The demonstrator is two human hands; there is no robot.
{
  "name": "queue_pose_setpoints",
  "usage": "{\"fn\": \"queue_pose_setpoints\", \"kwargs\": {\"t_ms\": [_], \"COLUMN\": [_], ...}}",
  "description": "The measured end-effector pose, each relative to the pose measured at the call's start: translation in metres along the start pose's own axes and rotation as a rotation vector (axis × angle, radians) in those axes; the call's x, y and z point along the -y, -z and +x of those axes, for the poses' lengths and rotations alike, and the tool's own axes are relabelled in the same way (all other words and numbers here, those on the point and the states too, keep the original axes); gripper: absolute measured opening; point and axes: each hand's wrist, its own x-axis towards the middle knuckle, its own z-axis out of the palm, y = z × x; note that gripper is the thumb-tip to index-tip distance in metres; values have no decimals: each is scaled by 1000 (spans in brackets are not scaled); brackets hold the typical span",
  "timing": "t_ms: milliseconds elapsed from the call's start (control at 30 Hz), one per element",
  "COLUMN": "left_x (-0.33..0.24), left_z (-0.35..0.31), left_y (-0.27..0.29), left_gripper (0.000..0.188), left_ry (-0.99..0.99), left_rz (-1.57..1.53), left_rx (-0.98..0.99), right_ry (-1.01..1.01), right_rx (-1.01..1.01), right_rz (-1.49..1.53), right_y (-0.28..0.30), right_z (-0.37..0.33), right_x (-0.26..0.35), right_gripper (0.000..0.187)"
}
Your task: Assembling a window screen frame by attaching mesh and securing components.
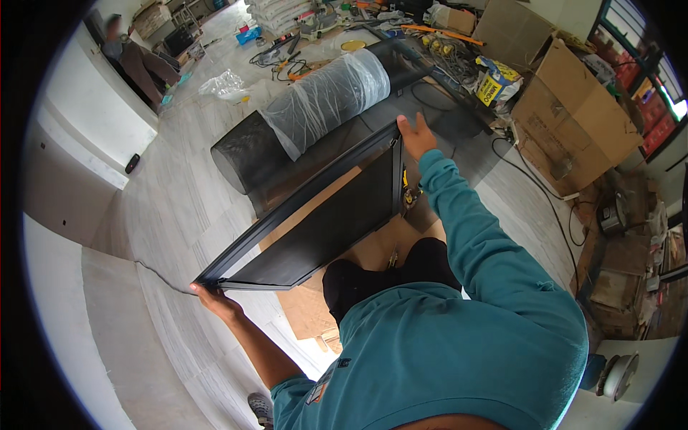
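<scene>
Held up in front of me is a black rectangular frame with a dark panel in it, tilted on edge. My left hand grips its lower left corner, fingers partly hidden beneath. My right hand is closed round the upper right corner, thumb up along the edge. Just beyond the frame lies a large roll of black mesh, its middle wrapped in clear plastic film. A loose stretch of the mesh spreads flat on the floor from the roll.
Brown cardboard lies under my legs. At right stands a big cardboard box beside a yellow and blue bag. A black cable crosses the floor there. Tools and cords litter the back. Another person is far left.
</scene>
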Motion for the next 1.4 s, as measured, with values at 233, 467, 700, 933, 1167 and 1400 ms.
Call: {"fn": "queue_pose_setpoints", "kwargs": {"t_ms": [233,467,700,933,1167,1400], "left_x": [-4,-1,-6,-17,-18,-10], "left_z": [-12,-9,-9,-10,-10,3], "left_y": [-21,-16,-13,-27,-34,-42], "left_gripper": [37,36,38,38,36,78], "left_ry": [-118,-141,-76,13,-12,77], "left_rz": [4,35,46,11,-42,89], "left_rx": [-27,20,-10,-68,-151,-256], "right_ry": [184,29,48,-299,-397,-441], "right_rx": [142,197,117,338,443,439], "right_rz": [-63,-68,15,259,390,395], "right_y": [11,16,13,27,20,0], "right_z": [-1,3,3,6,15,29], "right_x": [19,25,21,38,31,8], "right_gripper": [64,47,43,42,57,85]}}
